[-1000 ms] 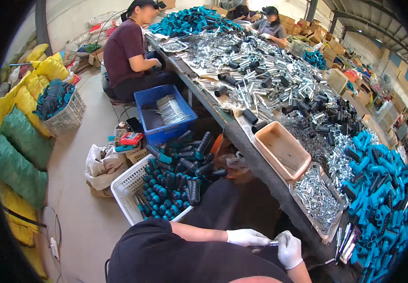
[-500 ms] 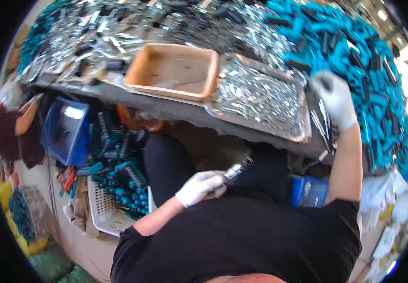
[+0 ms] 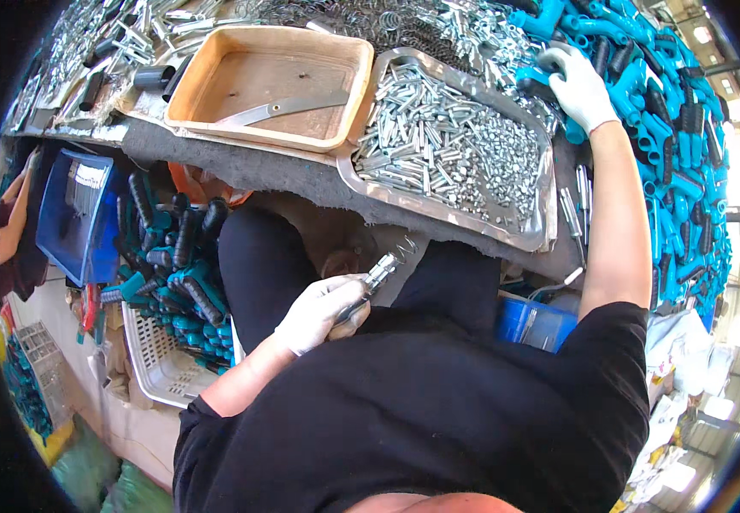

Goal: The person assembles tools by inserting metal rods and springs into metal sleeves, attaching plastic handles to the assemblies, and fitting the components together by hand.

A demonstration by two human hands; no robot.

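My left hand (image 3: 323,314), in a white glove, is closed around a silver metal cylinder (image 3: 380,272) above my lap. A thin coil spring (image 3: 406,248) stands out from the cylinder's far end; its near end is hidden in my fingers. My right hand (image 3: 578,85), also gloved, reaches over the edge of a heap of teal plastic handles (image 3: 656,137) with black grips. Its thumb and fingers are apart, close to a black-gripped handle (image 3: 534,83). Whether they touch it I cannot tell.
A metal tray (image 3: 361,179) of small pins and a tan bin (image 3: 184,107) with a flat metal strip sit at the bench edge. Loose springs and metal parts lie behind. Left, a white basket (image 3: 152,363) holds teal handles beside a blue bin (image 3: 71,214); another person's arm (image 3: 15,214) shows there.
My right hand has moved farther out, from beside the tray to the teal heap. My left hand still holds the cylinder. The view has shifted, and the bench appears higher in it.
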